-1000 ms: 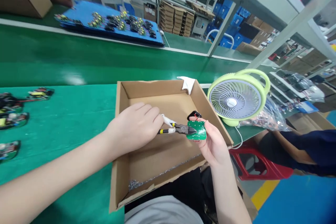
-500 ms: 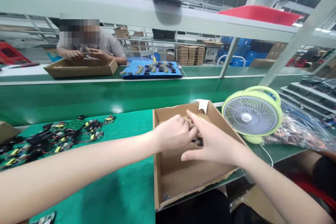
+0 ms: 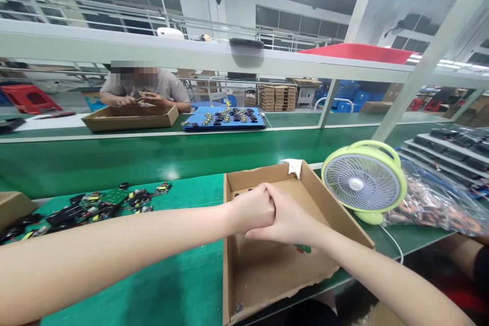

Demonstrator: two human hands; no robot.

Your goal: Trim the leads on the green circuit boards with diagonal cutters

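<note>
My left hand (image 3: 250,208) is closed in a fist above the open cardboard box (image 3: 229,244). My right hand (image 3: 287,222) wraps round it from the right, so the two are clasped together with both arms stretched out. Whether the left fist holds anything is hidden. A small green circuit board (image 3: 303,248) lies on the box floor, just under my right wrist. No cutters are in sight.
A light green desk fan (image 3: 363,182) stands right of the box, with a plastic bag of parts (image 3: 435,205) beyond it. Several loose circuit boards (image 3: 95,204) lie on the green mat at left. Across the belt a person works over another box (image 3: 130,117) beside a blue tray (image 3: 225,118).
My head has lifted, so the view now reaches across the belt. The cutters and green board have left my hands. My hands have come together into a clasp, arms stretched forward.
</note>
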